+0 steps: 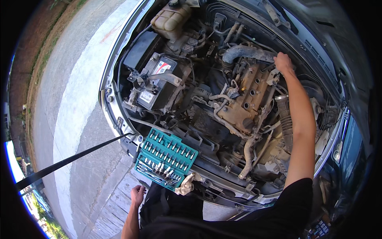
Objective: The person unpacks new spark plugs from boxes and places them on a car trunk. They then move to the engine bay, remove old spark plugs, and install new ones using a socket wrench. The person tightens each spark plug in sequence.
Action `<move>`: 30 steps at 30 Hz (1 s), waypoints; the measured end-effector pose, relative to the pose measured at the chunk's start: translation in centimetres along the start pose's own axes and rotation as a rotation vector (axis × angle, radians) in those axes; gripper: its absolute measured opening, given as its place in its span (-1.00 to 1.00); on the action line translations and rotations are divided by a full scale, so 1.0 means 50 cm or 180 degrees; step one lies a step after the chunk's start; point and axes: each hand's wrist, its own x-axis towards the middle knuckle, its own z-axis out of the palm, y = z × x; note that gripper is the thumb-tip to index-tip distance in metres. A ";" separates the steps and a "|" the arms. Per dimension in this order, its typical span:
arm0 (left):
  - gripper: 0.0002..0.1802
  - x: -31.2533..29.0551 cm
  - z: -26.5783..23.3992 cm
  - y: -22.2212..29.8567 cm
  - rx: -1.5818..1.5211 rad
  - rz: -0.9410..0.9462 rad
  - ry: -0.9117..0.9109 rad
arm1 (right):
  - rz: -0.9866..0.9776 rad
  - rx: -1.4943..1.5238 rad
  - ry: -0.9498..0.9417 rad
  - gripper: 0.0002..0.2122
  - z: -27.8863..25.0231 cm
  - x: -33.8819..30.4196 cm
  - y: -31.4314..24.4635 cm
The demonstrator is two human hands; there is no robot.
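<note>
My right arm stretches over the engine bay. At the end of it, my right hand (283,63) is closed beside the far right end of a thick grey hose (248,51). Whatever its fingers grip is hidden. Just below lies the brown, dusty engine cover (242,113) with several round holes along it. My left hand (137,195) hangs low, outside the car's front edge, with its fingers curled. A dark bit shows by its fingertips, too small to name. Nearest to it, an open teal socket set case (179,140) rests on the front edge, holding rows of sockets.
A pale crumpled cloth (187,185) lies against the case's corner. Left of the engine sits a battery (153,93), with a yellowed plastic tank (171,20) behind it. A ribbed air duct (285,115) runs beside my right forearm. A black strap (75,161) stretches to the front edge.
</note>
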 end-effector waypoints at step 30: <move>-0.60 -0.019 0.014 0.000 0.0018 -0.0039 0.0057 | -0.0439 0.0049 0.0210 -0.67 0.003 -0.022 -0.004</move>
